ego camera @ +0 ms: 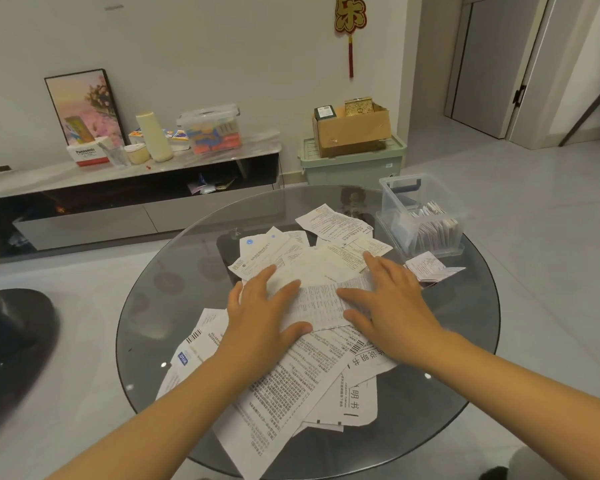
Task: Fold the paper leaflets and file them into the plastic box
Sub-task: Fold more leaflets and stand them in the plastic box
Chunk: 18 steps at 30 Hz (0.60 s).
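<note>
Pale floor tiles and a low sideboard (129, 174) lie behind a round glass table (465, 313), over whose middle a loose heap of printed leaflets (291, 379) is spread, overlapping at all angles. A clear plastic box (421, 216) stands at the far right edge, with folded leaflets seen upright inside; a small folded leaflet (428, 268) lies just in front of it. One creased leaflet (321, 301) at the top of the heap is pressed flat by both hands: the left hand (265, 306) with fingers straight and spread over its left part, the right hand (387, 299) likewise on its right part, nothing being gripped. The sheets are judged thin, light, limp and easily torn, and likely to slide on glass. An edge or corner is best pinched while the other palm holds the sheet down.
</note>
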Motion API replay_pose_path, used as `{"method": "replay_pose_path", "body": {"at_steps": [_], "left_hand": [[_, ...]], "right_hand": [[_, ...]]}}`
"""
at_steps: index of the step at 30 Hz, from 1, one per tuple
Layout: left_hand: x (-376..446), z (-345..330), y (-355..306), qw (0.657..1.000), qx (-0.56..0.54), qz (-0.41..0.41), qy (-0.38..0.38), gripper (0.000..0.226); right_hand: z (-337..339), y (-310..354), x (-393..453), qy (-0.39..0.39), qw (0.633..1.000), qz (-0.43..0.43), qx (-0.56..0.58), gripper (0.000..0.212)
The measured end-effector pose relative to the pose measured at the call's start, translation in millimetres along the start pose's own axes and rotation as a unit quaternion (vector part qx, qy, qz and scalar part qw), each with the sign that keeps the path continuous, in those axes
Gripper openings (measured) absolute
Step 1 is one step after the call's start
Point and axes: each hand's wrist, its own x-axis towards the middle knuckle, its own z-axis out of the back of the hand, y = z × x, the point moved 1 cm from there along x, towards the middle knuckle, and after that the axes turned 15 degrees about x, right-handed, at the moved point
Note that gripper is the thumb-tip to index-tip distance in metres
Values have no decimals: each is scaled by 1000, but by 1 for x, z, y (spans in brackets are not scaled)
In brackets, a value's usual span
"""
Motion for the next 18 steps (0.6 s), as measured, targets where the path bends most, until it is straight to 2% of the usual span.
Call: {"method": "replay_pose_path", "body": {"at_steps": [4,9,11,16,17,18], "left_hand": [[6,-5,3,995,-35,22,92,61],[5,-1,18,989,-23,6,145,62],[3,4,25,988,-7,-16,153,65],[-1,10,35,987,17,-91,134,65],[-1,12,35,988,10,-105,116,67],[-2,14,33,989,2,-119,90,71]], "right_hand": [[0,-4,3,34,999,-23,-20,43],[10,-9,0,58,997,-32,-32,40],[10,-7,-3,43,998,-27,-46,38],[2,0,-7,-85,987,107,-80,7],[-1,4,-9,-93,987,112,-64,6],[-4,8,-11,-87,989,115,-43,15]]}}
